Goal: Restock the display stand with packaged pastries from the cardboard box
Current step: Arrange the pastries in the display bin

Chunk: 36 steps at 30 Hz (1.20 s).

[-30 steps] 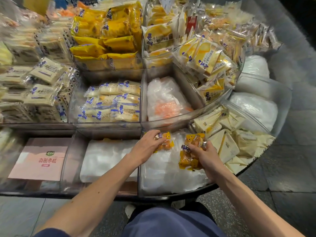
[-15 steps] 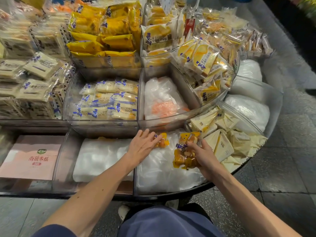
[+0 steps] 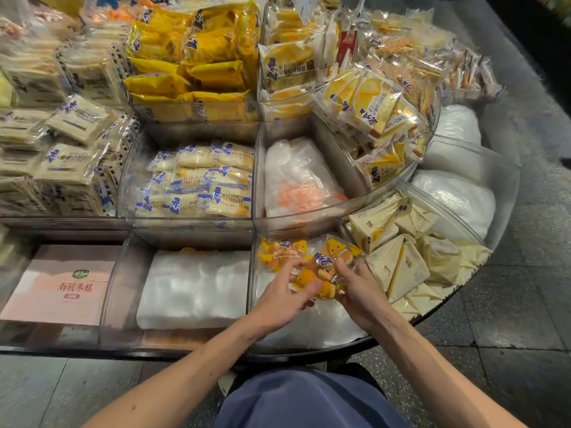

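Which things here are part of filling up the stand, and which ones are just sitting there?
Part of the job:
left hand
right hand
orange pastry packets under the hands
front clear bin with white padding

Just sitting there:
pink box
triangular sandwich packets
HORSH bread packets
yellow packets at the back

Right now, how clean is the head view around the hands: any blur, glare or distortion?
Head view: fingers of the left hand smeared by motion; right hand and the pastry packets it grips fairly sharp; glare patches on the white padding; wide-angle bends the stand's clear wall; left edge soft.
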Each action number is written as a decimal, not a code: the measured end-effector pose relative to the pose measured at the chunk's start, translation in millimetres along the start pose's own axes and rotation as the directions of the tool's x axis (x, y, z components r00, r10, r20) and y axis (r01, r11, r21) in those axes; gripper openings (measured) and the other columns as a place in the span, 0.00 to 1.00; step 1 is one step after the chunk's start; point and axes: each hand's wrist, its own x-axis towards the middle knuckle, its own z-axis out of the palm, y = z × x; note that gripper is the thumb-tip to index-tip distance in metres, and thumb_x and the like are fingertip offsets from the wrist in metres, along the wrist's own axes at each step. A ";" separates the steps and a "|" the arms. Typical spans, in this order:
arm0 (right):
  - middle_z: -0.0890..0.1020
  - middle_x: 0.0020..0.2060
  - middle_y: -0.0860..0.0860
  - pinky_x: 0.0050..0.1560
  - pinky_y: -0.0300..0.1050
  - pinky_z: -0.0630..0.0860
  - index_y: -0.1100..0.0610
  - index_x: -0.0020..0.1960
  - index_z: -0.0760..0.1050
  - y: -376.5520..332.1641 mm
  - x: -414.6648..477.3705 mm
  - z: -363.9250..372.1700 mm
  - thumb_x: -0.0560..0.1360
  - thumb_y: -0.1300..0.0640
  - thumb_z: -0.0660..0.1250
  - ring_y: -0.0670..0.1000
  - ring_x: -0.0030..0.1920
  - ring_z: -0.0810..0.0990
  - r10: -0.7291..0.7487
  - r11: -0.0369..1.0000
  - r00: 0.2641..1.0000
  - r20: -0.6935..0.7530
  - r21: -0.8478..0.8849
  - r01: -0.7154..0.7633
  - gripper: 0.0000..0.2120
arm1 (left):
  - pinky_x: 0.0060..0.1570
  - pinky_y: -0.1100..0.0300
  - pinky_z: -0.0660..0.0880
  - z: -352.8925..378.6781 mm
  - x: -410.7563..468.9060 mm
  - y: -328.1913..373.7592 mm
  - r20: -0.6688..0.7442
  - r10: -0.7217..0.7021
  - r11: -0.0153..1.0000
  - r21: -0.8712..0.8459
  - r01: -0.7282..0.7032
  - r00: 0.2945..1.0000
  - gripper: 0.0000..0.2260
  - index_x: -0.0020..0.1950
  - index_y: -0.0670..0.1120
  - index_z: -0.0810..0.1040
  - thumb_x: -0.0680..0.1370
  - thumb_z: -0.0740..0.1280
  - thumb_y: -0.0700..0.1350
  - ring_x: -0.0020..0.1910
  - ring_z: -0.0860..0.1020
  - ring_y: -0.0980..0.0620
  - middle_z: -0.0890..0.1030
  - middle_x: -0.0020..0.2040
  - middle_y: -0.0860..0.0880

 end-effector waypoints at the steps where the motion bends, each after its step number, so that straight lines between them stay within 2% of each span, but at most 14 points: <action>1: 0.85 0.46 0.55 0.32 0.42 0.80 0.64 0.66 0.71 2.1 0.8 2.3 0.82 0.60 0.62 0.49 0.39 0.85 0.006 1.000 1.000 0.009 -0.006 -0.006 0.14 | 0.52 0.52 0.80 2.3 4.1 -0.2 -0.033 0.014 0.998 -0.056 -0.016 0.999 0.18 0.60 0.65 0.73 0.73 0.74 0.55 0.52 0.83 0.47 0.78 0.59 0.49; 3: 0.84 0.50 0.60 0.35 0.44 0.81 0.67 0.65 0.71 3.5 2.5 6.2 0.80 0.61 0.67 0.50 0.42 0.85 -0.015 0.998 1.000 -0.024 -0.069 0.013 0.17 | 0.58 0.47 0.78 -1.5 18.8 1.2 -0.117 0.036 0.999 -0.024 -0.039 0.992 0.19 0.55 0.67 0.75 0.72 0.76 0.48 0.60 0.78 0.50 0.77 0.60 0.51; 5: 0.80 0.58 0.61 0.46 0.49 0.82 0.64 0.67 0.65 4.4 6.5 2.6 0.75 0.58 0.74 0.52 0.49 0.82 -0.121 0.950 0.982 -0.145 -0.302 0.072 0.27 | 0.60 0.47 0.77 -10.9 35.7 7.1 -0.144 0.052 0.994 0.106 -0.037 0.988 0.20 0.54 0.65 0.76 0.72 0.76 0.42 0.60 0.76 0.54 0.78 0.58 0.53; 7: 0.72 0.65 0.56 0.58 0.51 0.77 0.59 0.72 0.59 3.7 7.9 -6.1 0.72 0.51 0.76 0.52 0.56 0.78 -0.320 0.764 0.928 -0.190 -0.631 0.135 0.38 | 0.59 0.50 0.76 -21.2 51.3 15.1 -0.098 0.073 0.969 0.240 -0.048 0.992 0.20 0.56 0.62 0.76 0.72 0.76 0.41 0.58 0.77 0.54 0.79 0.58 0.53; 10: 0.68 0.64 0.53 0.62 0.48 0.72 0.57 0.73 0.64 3.1 12.9 -13.3 0.76 0.51 0.72 0.53 0.60 0.74 -0.537 0.444 0.844 0.003 -0.849 0.286 0.31 | 0.54 0.60 0.73 -30.8 70.1 29.7 0.014 0.095 0.894 0.438 -0.091 0.995 0.20 0.61 0.56 0.78 0.73 0.74 0.40 0.55 0.77 0.53 0.79 0.60 0.52; 13: 0.73 0.66 0.53 0.63 0.42 0.67 0.57 0.71 0.70 4.7 27.2 -11.3 0.79 0.54 0.68 0.53 0.64 0.72 -0.489 0.236 0.850 0.198 -0.908 0.347 0.22 | 0.58 0.61 0.68 -32.2 86.0 38.9 0.135 0.122 0.783 0.596 -0.179 0.983 0.19 0.64 0.53 0.78 0.75 0.72 0.40 0.60 0.74 0.52 0.77 0.63 0.50; 16: 0.69 0.73 0.55 0.69 0.45 0.63 0.57 0.73 0.69 8.3 43.7 -11.4 0.79 0.56 0.68 0.56 0.70 0.69 -0.390 0.195 0.890 0.237 -0.923 0.331 0.24 | 0.63 0.56 0.67 -27.2 96.9 36.6 0.172 0.136 0.691 0.689 -0.218 0.976 0.19 0.68 0.54 0.75 0.78 0.69 0.41 0.63 0.71 0.49 0.72 0.62 0.49; 19: 0.64 0.76 0.57 0.72 0.49 0.61 0.56 0.75 0.67 9.4 54.2 -11.4 0.80 0.55 0.66 0.58 0.73 0.67 -0.349 0.165 0.907 0.235 -0.937 0.306 0.24 | 0.64 0.50 0.70 -23.5 97.0 26.6 0.183 0.323 0.456 0.830 -0.322 0.928 0.20 0.70 0.53 0.75 0.78 0.70 0.44 0.65 0.69 0.46 0.70 0.64 0.45; 21: 0.63 0.77 0.58 0.73 0.49 0.60 0.57 0.76 0.66 9.0 59.8 -10.2 0.81 0.56 0.65 0.58 0.75 0.65 -0.342 0.163 0.911 0.231 -0.940 0.299 0.24 | 0.56 0.47 0.75 -22.3 95.8 14.2 0.174 0.472 0.325 0.877 -0.354 0.864 0.20 0.66 0.51 0.78 0.74 0.74 0.44 0.63 0.71 0.42 0.72 0.64 0.42; 24: 0.64 0.77 0.58 0.74 0.51 0.60 0.57 0.76 0.65 10.8 68.0 -8.3 0.82 0.55 0.64 0.57 0.76 0.63 -0.331 0.163 0.915 0.228 -0.942 0.294 0.24 | 0.42 0.48 0.76 -25.5 100.5 -3.6 0.117 0.578 0.232 0.925 -0.300 0.808 0.15 0.56 0.48 0.80 0.72 0.76 0.49 0.53 0.75 0.42 0.76 0.55 0.43; 27: 0.66 0.76 0.58 0.74 0.49 0.60 0.56 0.76 0.66 11.5 73.5 -7.9 0.81 0.55 0.64 0.57 0.76 0.64 -0.316 0.173 0.921 0.229 -0.940 0.293 0.24 | 0.34 0.51 0.76 -30.0 106.3 -8.9 0.121 0.559 0.263 0.913 -0.313 0.820 0.12 0.53 0.45 0.81 0.73 0.75 0.49 0.41 0.78 0.43 0.77 0.44 0.44; 29: 0.67 0.75 0.58 0.75 0.48 0.59 0.57 0.75 0.67 10.8 75.1 -6.3 0.81 0.56 0.65 0.57 0.75 0.65 -0.306 0.198 0.928 0.214 -0.939 0.282 0.24 | 0.34 0.51 0.75 -31.5 107.6 -9.5 0.129 0.532 0.271 0.910 -0.313 0.837 0.12 0.54 0.44 0.82 0.74 0.74 0.49 0.38 0.79 0.43 0.78 0.43 0.44; 32: 0.66 0.76 0.58 0.75 0.48 0.59 0.57 0.76 0.66 10.5 73.9 -4.1 0.81 0.57 0.65 0.57 0.76 0.64 -0.304 0.208 0.933 0.194 -0.942 0.263 0.25 | 0.40 0.51 0.76 -32.9 105.3 -6.8 0.135 0.506 0.286 0.906 -0.314 0.852 0.13 0.58 0.44 0.81 0.78 0.70 0.50 0.43 0.79 0.43 0.79 0.46 0.44; 36: 0.65 0.76 0.58 0.73 0.49 0.61 0.55 0.76 0.66 9.7 59.1 -0.6 0.81 0.56 0.65 0.57 0.75 0.65 -0.375 0.240 0.917 0.133 -0.942 0.235 0.24 | 0.51 0.50 0.75 -39.9 100.8 3.2 0.163 0.359 0.385 0.871 -0.305 0.919 0.14 0.63 0.46 0.77 0.82 0.62 0.52 0.53 0.77 0.44 0.78 0.54 0.45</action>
